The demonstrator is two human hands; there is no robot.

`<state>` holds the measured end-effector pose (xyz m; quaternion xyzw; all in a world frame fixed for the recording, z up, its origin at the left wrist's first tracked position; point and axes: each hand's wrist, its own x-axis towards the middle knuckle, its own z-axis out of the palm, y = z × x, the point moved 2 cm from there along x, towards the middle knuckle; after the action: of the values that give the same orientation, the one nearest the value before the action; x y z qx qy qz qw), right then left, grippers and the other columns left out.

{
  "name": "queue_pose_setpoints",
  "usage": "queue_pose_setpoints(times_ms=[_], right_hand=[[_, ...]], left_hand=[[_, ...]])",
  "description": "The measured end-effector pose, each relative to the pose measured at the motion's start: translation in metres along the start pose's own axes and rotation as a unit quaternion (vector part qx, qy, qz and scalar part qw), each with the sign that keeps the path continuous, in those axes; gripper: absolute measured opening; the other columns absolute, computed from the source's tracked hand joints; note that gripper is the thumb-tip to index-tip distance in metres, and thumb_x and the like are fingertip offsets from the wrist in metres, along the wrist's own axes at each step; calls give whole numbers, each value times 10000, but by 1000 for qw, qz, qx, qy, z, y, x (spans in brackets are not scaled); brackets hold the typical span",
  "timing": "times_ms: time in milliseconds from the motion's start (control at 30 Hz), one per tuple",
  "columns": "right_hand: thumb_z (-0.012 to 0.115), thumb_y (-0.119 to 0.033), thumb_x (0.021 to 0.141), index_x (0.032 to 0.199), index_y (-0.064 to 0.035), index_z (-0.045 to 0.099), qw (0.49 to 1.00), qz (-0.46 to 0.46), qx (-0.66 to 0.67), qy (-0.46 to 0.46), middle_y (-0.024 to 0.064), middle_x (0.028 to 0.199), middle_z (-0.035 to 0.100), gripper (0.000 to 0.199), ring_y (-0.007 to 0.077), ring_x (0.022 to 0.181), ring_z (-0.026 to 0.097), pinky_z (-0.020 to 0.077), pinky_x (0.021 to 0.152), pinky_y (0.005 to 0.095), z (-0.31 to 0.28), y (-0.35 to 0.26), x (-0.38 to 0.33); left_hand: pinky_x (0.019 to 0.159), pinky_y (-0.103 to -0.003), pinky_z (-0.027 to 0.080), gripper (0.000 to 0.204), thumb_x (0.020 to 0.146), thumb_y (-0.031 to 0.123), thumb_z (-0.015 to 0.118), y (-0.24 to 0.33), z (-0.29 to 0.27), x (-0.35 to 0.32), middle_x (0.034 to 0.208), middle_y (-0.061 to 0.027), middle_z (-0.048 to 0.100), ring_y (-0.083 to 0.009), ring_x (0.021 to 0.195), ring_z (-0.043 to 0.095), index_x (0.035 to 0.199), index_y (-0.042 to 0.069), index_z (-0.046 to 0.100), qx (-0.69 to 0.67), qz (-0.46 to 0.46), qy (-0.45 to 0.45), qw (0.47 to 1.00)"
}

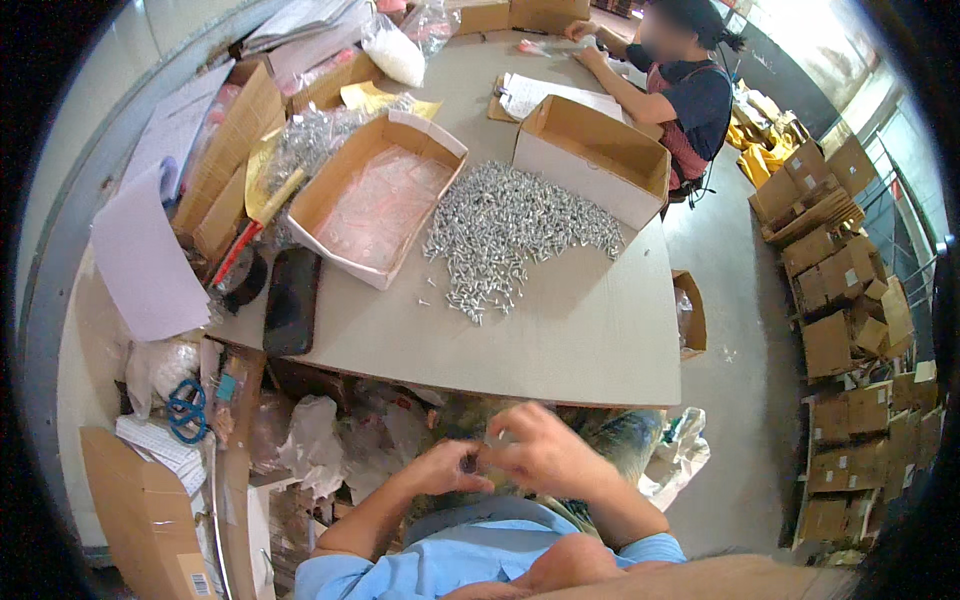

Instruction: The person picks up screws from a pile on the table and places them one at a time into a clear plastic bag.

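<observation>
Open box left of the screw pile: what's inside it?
Clear, pinkish-looking plastic bags lie flat inside the open box. They cover its bottom, so anything beneath them is hidden.

It's a small-parts workshop: screws (510,230) heap behind the near edge of the work surface (480,360), open boxes (585,180) beside them, a co-worker (695,105) busy at the right edge, and beyond, across the floor (738,350), cardboard cartons (848,450) stack high!

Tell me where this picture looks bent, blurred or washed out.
All in the head view: the near edge of the table bows and black corners frame the image; the right hand looks slightly soft, perhaps from motion; the wall at upper right is washed out.
</observation>
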<state>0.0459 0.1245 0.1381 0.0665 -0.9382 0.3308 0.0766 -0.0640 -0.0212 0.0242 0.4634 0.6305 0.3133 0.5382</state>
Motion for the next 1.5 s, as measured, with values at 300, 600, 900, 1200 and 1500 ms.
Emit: queue_pose_setpoints(times_ms=[300,600,900,1200,1500], right_hand=[[724,-77,673,824,-77,641,996,-66,53,40,90,1062,577,172,284,942,571,489,784,367,-10,-29,9],[705,-75,756,892,-43,611,968,150,178,92,114,834,638,168,302,743,630,520,638,354,-19,-21,-5],[658,-7,742,804,-38,558,979,33,179,90,75,751,552,121,230,650,535,449,579,327,-14,-9,-2],[661,-33,742,822,-26,585,935,227,202,184,93,780,603,110,185,697,614,484,585,299,-19,40,-23],[662,-264,816,1206,-167,564,983,81,-129,104,117,1356,434,414,367,1264,374,341,1010,505,-14,51,41]], left_hand=[[934,-354,434,480,741,186,797,62,-22,-33,1137,-103,585,-210,1073,545,1122,22,556,-164,220,114,955],[734,-327,498,103,809,72,675,87,-26,-29,870,-99,644,-237,824,619,876,15,622,-16,313,277,908],[651,-310,476,106,804,109,651,87,-33,-27,793,-93,626,-212,725,602,810,9,617,-16,288,247,925],[488,-226,375,190,892,161,620,138,-200,-39,655,1,562,-31,584,459,794,-2,622,90,277,647,705],[718,-422,496,339,857,338,617,97,-240,37,886,-197,665,-332,808,647,976,23,664,373,-4,462,805]])
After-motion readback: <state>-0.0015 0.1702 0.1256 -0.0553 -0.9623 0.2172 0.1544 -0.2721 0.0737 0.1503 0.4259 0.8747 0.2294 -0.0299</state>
